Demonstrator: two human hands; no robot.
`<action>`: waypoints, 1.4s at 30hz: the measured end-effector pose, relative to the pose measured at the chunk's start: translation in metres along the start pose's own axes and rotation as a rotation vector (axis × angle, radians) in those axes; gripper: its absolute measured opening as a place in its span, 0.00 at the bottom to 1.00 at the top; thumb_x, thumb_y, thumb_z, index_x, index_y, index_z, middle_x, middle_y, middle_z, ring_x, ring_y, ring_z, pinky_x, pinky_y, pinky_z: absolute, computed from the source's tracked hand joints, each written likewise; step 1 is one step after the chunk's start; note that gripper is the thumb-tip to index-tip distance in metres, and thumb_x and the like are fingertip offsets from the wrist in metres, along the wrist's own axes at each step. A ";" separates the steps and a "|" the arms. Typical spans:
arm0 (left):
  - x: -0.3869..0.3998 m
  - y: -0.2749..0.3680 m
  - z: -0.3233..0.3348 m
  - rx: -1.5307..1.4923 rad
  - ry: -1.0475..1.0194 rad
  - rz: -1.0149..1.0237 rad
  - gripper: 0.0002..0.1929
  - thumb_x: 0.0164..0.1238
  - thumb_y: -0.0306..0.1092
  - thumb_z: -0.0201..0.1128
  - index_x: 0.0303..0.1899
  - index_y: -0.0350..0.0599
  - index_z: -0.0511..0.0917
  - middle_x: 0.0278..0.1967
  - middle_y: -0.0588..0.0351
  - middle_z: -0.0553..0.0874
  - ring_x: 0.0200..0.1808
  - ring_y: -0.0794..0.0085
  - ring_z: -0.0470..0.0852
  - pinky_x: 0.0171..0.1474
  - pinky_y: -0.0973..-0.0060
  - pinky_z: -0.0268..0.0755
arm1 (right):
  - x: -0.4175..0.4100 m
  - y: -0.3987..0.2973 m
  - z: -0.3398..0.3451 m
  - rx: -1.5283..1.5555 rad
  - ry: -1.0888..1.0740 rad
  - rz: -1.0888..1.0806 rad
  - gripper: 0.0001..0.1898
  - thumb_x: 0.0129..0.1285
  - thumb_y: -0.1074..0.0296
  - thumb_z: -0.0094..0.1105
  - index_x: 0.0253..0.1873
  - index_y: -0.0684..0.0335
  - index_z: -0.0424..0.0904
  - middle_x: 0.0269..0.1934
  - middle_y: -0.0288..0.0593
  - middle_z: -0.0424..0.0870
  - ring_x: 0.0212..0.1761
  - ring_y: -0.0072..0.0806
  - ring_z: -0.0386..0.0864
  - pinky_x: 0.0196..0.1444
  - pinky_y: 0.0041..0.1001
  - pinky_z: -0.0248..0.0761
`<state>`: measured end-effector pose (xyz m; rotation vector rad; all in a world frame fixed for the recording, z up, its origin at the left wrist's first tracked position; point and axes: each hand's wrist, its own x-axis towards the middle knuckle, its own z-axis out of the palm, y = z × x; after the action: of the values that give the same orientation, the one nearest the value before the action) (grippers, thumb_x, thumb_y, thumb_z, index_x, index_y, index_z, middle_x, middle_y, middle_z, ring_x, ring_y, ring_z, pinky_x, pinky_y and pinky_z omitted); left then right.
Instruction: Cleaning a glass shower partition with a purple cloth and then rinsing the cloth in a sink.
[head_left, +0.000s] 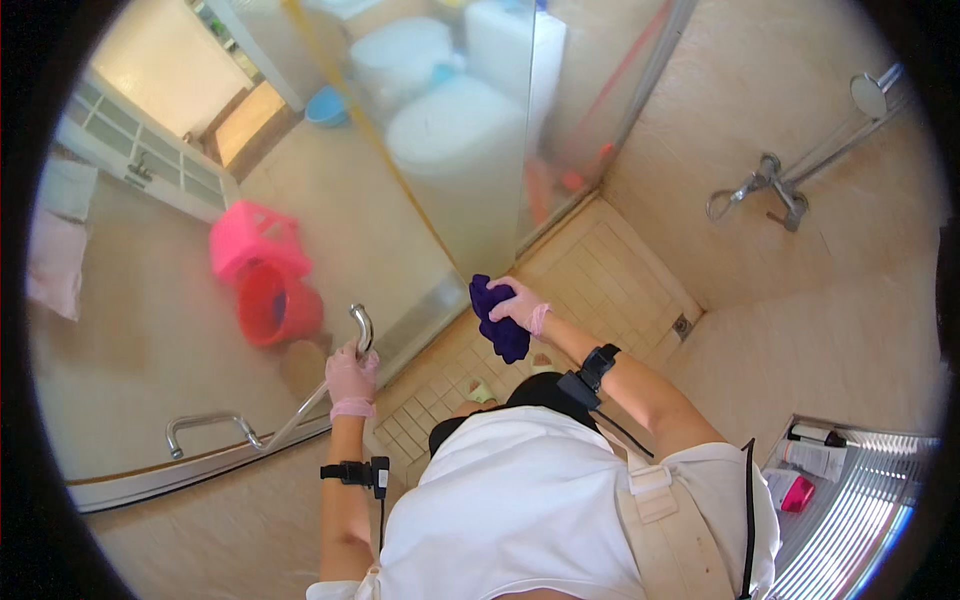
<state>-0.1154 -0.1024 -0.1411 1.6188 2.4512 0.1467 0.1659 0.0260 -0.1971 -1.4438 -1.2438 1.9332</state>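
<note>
Both hands wear thin pink gloves. My left hand is closed around a curved chrome door handle on the shower's glass door; the fingers partly hide the metal. My right hand grips a bunched dark purple cloth, which hangs below the fingers near the edge of the glass, over the tiled floor. Whether the cloth touches the glass I cannot tell. Another chrome handle sits at the lower left of the glass.
Wall-mounted shower mixer on the right, floor drain in the corner. Bottles on a ribbed shelf at lower right. Behind the glass stand a toilet, a red bucket, a pink basket and a blue basin.
</note>
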 end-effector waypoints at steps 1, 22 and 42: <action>0.000 -0.002 -0.001 -0.003 -0.019 0.007 0.21 0.49 0.46 0.61 0.44 0.45 0.75 0.32 0.50 0.79 0.40 0.60 0.77 0.49 0.62 0.65 | -0.002 -0.003 -0.003 0.003 0.011 0.017 0.25 0.35 0.73 0.63 0.46 0.55 0.74 0.39 0.44 0.76 0.37 0.30 0.74 0.40 0.27 0.70; 0.034 -0.036 0.033 0.028 0.003 0.031 0.09 0.57 0.32 0.54 0.40 0.48 0.74 0.32 0.52 0.80 0.37 0.57 0.77 0.44 0.63 0.63 | 0.010 -0.003 -0.008 -0.064 0.072 0.115 0.28 0.34 0.73 0.64 0.48 0.55 0.72 0.40 0.47 0.76 0.38 0.34 0.75 0.40 0.28 0.71; 0.080 0.063 0.044 -0.039 -0.076 0.189 0.23 0.61 0.36 0.52 0.58 0.48 0.61 0.49 0.52 0.75 0.52 0.63 0.72 0.56 0.63 0.56 | 0.000 0.012 0.000 -0.178 0.019 0.047 0.27 0.34 0.75 0.63 0.48 0.57 0.73 0.38 0.47 0.77 0.37 0.34 0.76 0.39 0.28 0.72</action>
<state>-0.0799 -0.0053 -0.1812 1.8030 2.2234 0.1575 0.1679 0.0197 -0.2067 -1.5879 -1.4160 1.8745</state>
